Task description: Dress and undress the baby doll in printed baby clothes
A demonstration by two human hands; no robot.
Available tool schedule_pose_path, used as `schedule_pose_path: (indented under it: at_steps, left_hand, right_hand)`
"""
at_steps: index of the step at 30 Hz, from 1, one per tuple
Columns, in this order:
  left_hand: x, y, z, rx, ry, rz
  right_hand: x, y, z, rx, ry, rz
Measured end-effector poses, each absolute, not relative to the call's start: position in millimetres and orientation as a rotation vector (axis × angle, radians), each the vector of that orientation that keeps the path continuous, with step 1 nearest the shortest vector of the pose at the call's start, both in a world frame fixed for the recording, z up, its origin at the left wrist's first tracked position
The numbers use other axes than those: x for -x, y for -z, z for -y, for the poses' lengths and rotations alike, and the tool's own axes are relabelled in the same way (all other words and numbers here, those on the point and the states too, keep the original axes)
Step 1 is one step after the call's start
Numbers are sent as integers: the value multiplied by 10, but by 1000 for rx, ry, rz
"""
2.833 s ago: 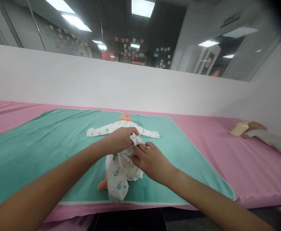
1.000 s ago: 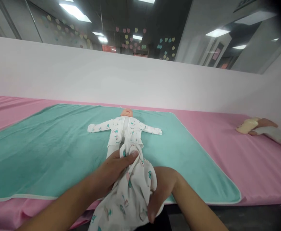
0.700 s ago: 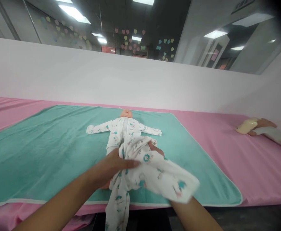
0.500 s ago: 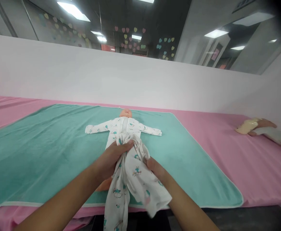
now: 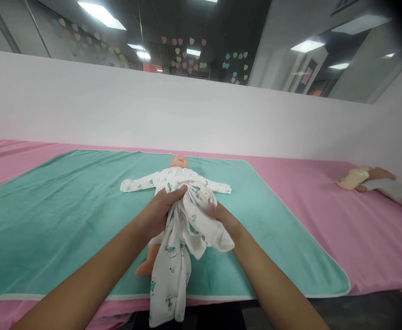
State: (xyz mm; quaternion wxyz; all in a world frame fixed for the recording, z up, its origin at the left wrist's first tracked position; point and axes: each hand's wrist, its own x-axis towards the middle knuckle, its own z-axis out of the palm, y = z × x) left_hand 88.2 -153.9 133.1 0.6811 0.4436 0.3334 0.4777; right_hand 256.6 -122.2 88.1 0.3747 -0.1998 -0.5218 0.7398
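Bare forearms (image 5: 94,270), bare wrists (image 5: 140,225), bare fingers (image 5: 176,195).

On my feed the loose garment (image 5: 171,279) is white, scattered with small teal and green motifs and pinkish touches; the jacket (image 5: 144,182) on the doll (image 5: 179,161) carries a similar teal print on white. I see its foot (image 5: 147,266) as peachy orange, the blanket (image 5: 84,220) as teal edged in white, the sheet (image 5: 311,192) pink, the wall (image 5: 187,114) white. The far-right object (image 5: 353,178) looks pale yellow, though blurred.
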Motion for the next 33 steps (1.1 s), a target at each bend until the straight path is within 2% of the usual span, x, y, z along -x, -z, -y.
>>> schedule_pose_path:
  at_steps: [4,8,14,18,22,25,29,33]
  left_hand:
    - [-863,-1277,1596,-1076,-925,-756]
    - [-805,-1275,1654,-1316,-675,-739]
    - [-803,-1250,1642,-1147,-921,-662]
    - [-801,-1222,1644,-1122,-858,-658]
    - [-804,-1321,1667,-1383,-700,-655]
    - [-781,-1420,1675,-1593,-648,-821]
    - [-721,-1502,1671,-1761,-758,-1186]
    - [-718,-1551,1694,-1888,-788,-1228]
  right_hand:
    - [-2653,-870,1260,395,-2021,1350]
    - [-2665,-888,1367,409,-1953,1201]
    - [-2570,-814,1504,284,-2001,1402]
    - [-2568,-807,1433,319,-2017,1460]
    - [-2541,-757,1346,399,-1941,1237]
    - [-2534,-654,1331,374,-2009,1215]
    - [-2601,-565,1289,459,-2144,1392]
    - [-2602,-634,1223,505,-2255,1305]
